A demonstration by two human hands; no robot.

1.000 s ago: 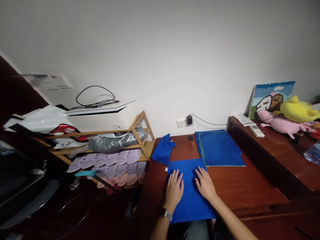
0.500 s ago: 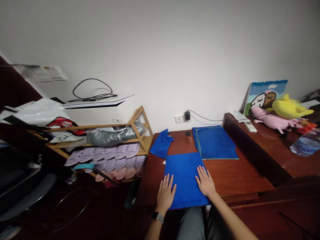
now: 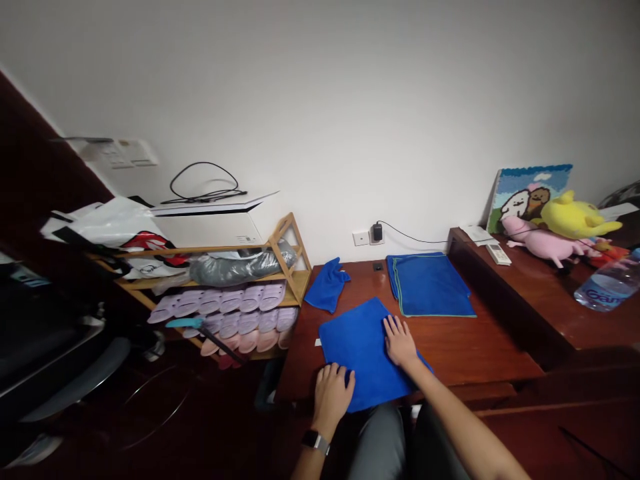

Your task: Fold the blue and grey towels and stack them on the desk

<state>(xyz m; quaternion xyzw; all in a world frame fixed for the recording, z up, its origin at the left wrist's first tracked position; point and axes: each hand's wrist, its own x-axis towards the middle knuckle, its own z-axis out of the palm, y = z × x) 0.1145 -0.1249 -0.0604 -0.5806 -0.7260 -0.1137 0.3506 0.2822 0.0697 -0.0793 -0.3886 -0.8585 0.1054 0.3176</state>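
A blue cloth (image 3: 370,350) lies flat on the brown wooden desk, turned so that one corner points toward the wall; a small white tag shows at its left edge. My right hand (image 3: 400,341) rests on the right part of this cloth, palm down, fingers stretched out. At the near left edge is my left hand (image 3: 334,395), fingers apart and slightly bent, touching the cloth. Farther back on the left lies a crumpled blue cloth (image 3: 327,287). A folded blue cloth with green edging (image 3: 433,283) lies at the back right.
A wooden rack (image 3: 295,247) with lilac and pink slippers (image 3: 245,300) and a white box (image 3: 210,227) stands at left. On the right-hand surface are a remote (image 3: 497,254), plush toys (image 3: 575,217) and a plastic bottle (image 3: 603,290). A black charger (image 3: 377,231) is plugged in.
The near blue cloth has turned on the desk, its far edge now slanting to a corner. My right hand has moved a little up and left; my left hand has shifted slightly nearer me.
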